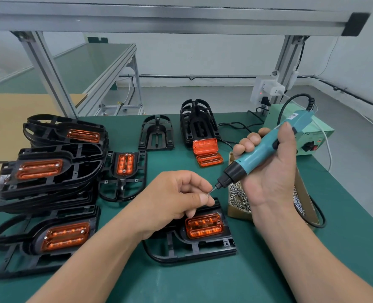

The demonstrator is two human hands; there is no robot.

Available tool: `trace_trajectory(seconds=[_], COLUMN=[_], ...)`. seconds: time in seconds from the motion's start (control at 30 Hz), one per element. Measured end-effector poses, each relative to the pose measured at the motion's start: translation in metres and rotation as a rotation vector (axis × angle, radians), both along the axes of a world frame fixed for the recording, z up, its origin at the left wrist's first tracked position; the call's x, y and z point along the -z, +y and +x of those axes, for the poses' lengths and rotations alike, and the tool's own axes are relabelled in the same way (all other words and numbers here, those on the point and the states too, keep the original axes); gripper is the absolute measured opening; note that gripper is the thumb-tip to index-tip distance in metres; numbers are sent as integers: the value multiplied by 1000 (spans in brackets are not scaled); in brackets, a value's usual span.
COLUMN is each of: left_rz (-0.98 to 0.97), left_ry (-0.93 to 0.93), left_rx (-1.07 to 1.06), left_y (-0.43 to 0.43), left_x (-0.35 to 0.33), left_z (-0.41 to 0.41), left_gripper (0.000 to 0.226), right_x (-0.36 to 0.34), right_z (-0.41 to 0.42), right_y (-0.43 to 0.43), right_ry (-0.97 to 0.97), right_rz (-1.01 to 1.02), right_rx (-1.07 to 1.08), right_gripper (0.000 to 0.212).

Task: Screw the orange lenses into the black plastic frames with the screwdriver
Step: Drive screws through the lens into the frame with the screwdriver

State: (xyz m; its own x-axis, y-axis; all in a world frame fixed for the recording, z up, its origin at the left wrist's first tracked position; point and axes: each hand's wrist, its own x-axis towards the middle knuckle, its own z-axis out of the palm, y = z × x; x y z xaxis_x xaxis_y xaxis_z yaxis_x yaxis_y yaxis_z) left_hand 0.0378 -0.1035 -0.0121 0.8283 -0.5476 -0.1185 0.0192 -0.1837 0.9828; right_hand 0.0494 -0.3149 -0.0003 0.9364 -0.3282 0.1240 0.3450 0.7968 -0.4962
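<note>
**Entry: screw being loaded onto the driver bit, lens seated but not fastened**

Head view.
- Left hand (176, 193): thumb and forefinger pinch a small silver screw (207, 195) and hold it at the bit tip. The other fingers are curled above the work.
- Right hand (268, 171): fingers wrapped round the teal corded electric screwdriver (257, 152), which is tilted with its bit pointing down-left at the screw.
- Rectangular orange ribbed lens (204, 225): sits in the flat black plastic frame (203, 246) on the green counter (203, 281), just below both hands. No screw head shows at its right end, and its left end is hidden by the left hand.
- Open cardboard box of silver screws (239, 197): just beside the frame, under the right hand.
- Loose orange lenses (205, 147) and a stack of empty black frames (197, 123): farther back.
- Stacked frames with lenses fitted (50, 171): on the left.

Step judged: picking up the screw on the bit. The next move calls for bringing the driver upright over a lens hole, steadying the frame, then pressing and driving.
</note>
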Motion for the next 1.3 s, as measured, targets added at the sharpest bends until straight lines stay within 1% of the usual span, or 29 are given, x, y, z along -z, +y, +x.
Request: trace_trajectory(seconds=[0.33,0.43,0.6,0.93,1.17,1.3], left_rz=[2,28,35,38,9,20], left_ry=[-4,-40,-70,-104,-90,-86], left_rx=[-14,-40,-21,-13,8,15], left_y=[0,-1,0,0,1,1], left_x=[0,0,-1,3,2,2], left_z=[-1,-1,-2,1,1,2], left_gripper=[18,18,16,15,13,16], right_x=[0,0,-1,2,4,4], right_z=[0,0,-1,0,2,2], right_y=[-1,-1,0,1,-1,-1], right_ry=[-4,-17,-34,-8,30,21], right_rz=[-9,-28,-55,-40,-2,-16], right_rx=[-12,-17,-20,-6,5,1], right_gripper=[33,33,33,34,35,35])
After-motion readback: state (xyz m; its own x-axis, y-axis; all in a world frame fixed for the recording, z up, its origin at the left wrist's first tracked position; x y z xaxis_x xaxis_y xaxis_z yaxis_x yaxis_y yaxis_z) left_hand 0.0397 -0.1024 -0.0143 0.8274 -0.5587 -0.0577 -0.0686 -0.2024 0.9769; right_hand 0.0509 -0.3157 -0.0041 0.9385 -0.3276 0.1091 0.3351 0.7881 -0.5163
